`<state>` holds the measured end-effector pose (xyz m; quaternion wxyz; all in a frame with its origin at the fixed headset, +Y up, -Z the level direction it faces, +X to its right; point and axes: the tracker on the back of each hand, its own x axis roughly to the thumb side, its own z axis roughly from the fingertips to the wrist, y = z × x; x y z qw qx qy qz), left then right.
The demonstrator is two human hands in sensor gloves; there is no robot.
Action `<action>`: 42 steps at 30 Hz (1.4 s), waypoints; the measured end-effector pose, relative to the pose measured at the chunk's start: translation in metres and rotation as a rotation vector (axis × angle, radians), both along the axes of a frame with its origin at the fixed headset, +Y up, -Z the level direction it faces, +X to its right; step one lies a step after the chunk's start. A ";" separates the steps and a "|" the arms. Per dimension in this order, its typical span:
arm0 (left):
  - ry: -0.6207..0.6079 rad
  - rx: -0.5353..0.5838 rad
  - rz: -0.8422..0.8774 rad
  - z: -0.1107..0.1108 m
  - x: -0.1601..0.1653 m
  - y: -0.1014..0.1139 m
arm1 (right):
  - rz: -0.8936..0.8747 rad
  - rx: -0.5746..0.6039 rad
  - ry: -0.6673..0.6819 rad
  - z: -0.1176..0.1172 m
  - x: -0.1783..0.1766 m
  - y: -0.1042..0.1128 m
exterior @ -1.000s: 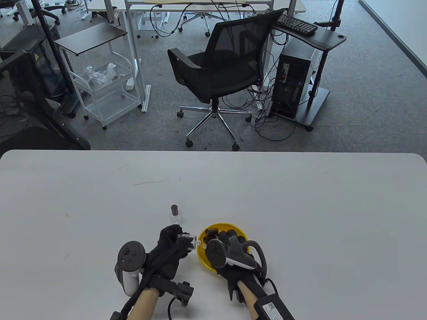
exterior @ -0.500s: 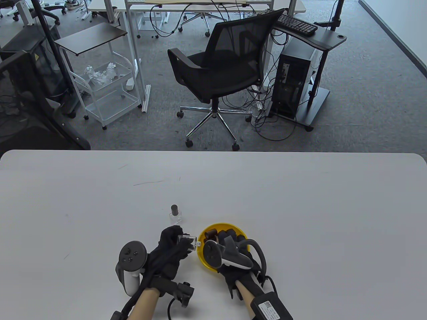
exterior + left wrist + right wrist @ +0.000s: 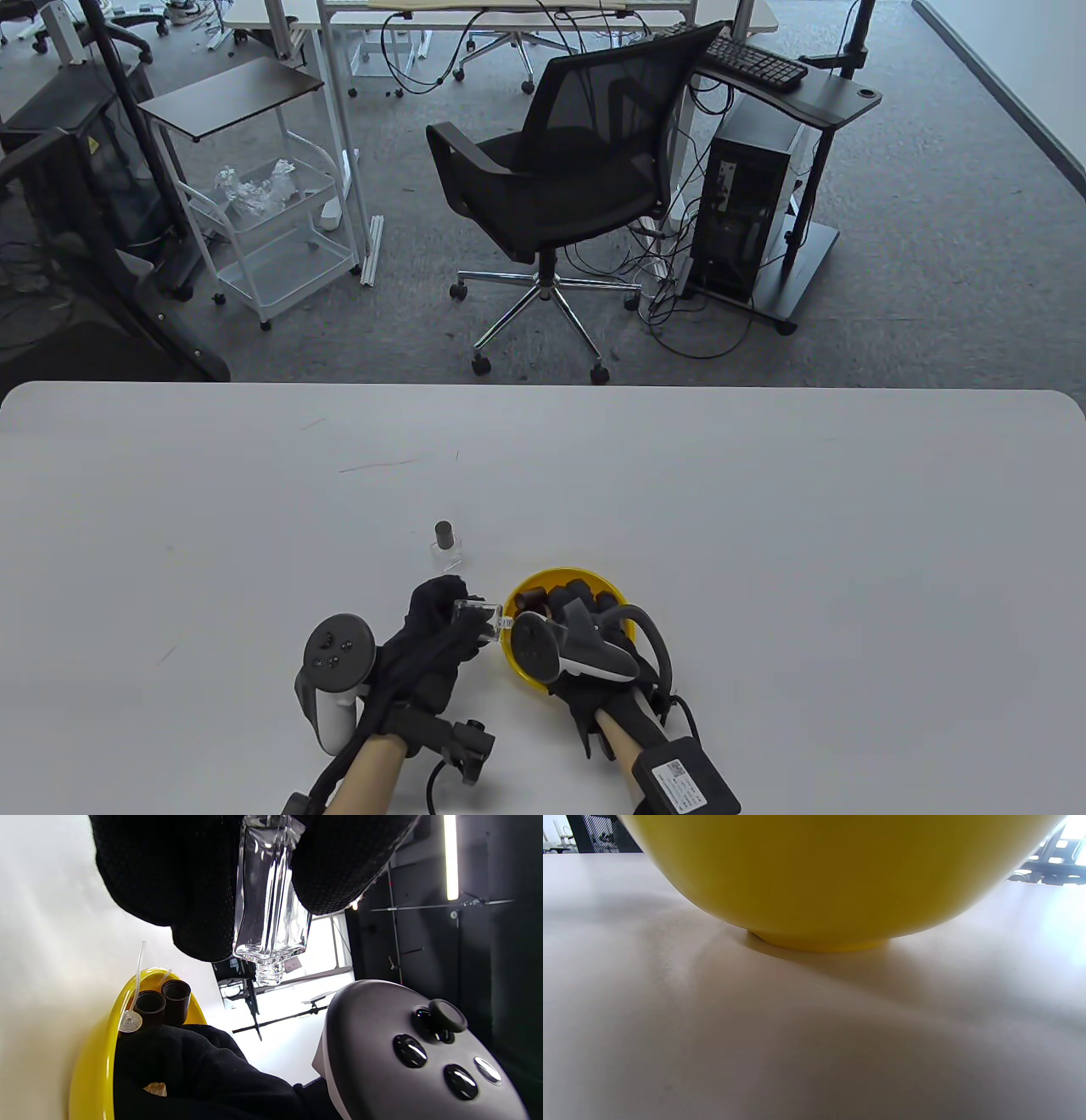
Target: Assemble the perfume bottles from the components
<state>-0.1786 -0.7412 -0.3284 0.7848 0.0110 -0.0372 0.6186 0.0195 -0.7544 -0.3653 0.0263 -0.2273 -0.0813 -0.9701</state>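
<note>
One bottle (image 3: 447, 546) stands capped on the table (image 3: 764, 526), so that one looks done; a second, bare glass bottle (image 3: 478, 617) is gripped in the left hand (image 3: 433, 645), its open neck pointing at the yellow bowl (image 3: 516, 658) just beside it; the right hand (image 3: 585, 628) reaches among the dark caps (image 3: 534, 599) there, though whether it grasps one I cannot tell; capping is left.
</note>
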 end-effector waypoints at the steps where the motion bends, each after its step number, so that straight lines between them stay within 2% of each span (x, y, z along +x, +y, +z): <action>1: -0.001 0.000 0.000 0.000 0.000 0.000 | 0.001 -0.002 -0.001 0.000 0.000 0.000; 7: -0.001 -0.006 0.014 0.000 0.000 -0.001 | -0.057 -0.044 0.000 0.000 0.007 0.003; 11: -0.001 -0.009 0.005 0.000 0.001 -0.001 | -0.109 -0.028 -0.002 0.002 0.012 0.010; 18: -0.006 -0.009 -0.005 -0.001 0.002 -0.002 | -0.366 0.003 -0.050 0.007 0.037 0.034; 23: -0.006 -0.012 0.004 0.000 0.002 -0.002 | -0.564 0.094 -0.080 0.023 0.062 0.045; 30: -0.046 -0.018 0.026 0.002 0.010 -0.002 | -0.728 0.285 -0.126 0.043 0.085 0.039; 35: -0.070 -0.020 0.006 0.002 0.016 -0.002 | -0.681 0.306 -0.124 0.051 0.089 0.040; 42: -0.107 -0.057 0.057 0.005 0.024 -0.006 | -0.587 0.249 -0.050 0.058 0.081 0.039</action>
